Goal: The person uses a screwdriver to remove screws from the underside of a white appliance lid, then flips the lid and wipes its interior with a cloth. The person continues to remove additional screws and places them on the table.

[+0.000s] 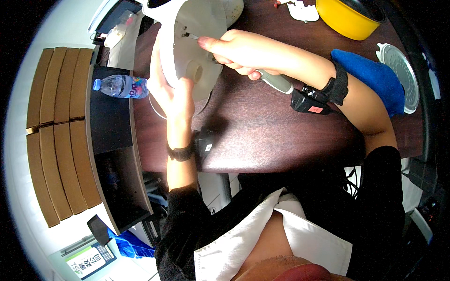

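Note:
A white, hollow, curved plastic housing [206, 35] is tilted up over the far left of the table, its inside facing my right hand. My left hand [176, 96] grips the housing's near left edge, with the thumb on the rim and the fingers partly hidden behind it. My right hand [234, 51] is closed round a slim tool with a grey-and-white handle [276, 82]. Its thin metal neck and dark tip [187, 34] point at small dark marks on the inner wall; I cannot tell whether they touch. Under the housing shows a pale round rim [201, 104].
A yellow pot [347, 23] with a dark inside stands far right beside a white plastic piece [303, 11]. Blue cloth [370, 79] lies by a round grey lid [398, 77] beyond my right forearm. A water bottle [121, 86] lies on the left-hand cabinet.

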